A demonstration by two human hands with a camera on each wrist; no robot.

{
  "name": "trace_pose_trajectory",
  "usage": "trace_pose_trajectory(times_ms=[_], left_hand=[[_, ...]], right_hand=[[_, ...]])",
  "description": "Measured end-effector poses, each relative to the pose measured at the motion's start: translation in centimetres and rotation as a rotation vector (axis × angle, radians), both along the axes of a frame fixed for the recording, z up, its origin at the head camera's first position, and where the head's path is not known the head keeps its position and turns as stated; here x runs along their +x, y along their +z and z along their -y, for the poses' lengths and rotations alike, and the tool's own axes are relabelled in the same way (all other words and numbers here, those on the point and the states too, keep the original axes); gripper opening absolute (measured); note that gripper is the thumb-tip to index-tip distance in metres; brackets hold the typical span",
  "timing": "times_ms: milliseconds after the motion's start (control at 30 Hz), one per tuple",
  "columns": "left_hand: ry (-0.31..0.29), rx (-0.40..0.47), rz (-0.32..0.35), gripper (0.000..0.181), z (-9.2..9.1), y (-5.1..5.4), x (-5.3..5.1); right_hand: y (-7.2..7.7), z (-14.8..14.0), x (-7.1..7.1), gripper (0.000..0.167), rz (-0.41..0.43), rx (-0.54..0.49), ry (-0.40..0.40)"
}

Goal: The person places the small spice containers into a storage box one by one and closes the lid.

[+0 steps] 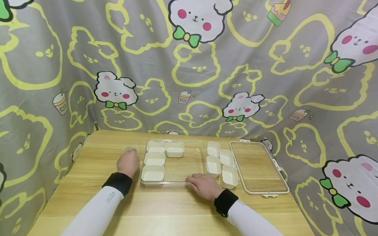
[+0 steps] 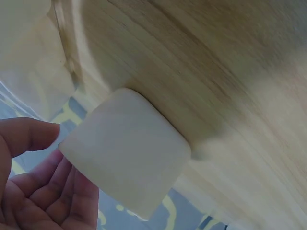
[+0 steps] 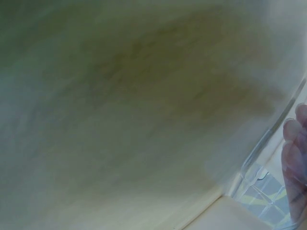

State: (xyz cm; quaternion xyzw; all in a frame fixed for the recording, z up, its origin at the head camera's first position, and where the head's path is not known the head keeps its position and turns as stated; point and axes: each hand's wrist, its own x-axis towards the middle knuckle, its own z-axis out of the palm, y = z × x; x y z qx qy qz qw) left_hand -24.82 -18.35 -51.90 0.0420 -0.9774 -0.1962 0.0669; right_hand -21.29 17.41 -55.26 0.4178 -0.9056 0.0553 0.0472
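Altogether, nine cups (image 1: 175, 149): four in one clear tray (image 1: 172, 184), four between tray and one lid (image 1: 259, 167), one at the left hand (image 1: 128, 163), grip indeterminable; the right hand (image 1: 205, 186), fingers relaxed, rests at the tray's rim

Grey rabbit-print curtain (image 1: 203, 82) hangs behind; pale wooden table (image 1: 165, 209) below.

We find small lettering (image 1: 111, 197) on the left white sleeve (image 1: 94, 213) and fainter marks (image 1: 241, 203) on the right sleeve (image 1: 254, 218), neither legible.
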Motion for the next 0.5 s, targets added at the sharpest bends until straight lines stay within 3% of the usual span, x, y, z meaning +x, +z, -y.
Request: trace_pose_trajectory(times_ms=[500], left_hand=[[-0.020,-0.028,-0.036,0.012,0.37,-0.52,0.24]], right_hand=[[0.04,-0.03,0.03,0.020,-0.011,0.007,-0.005]])
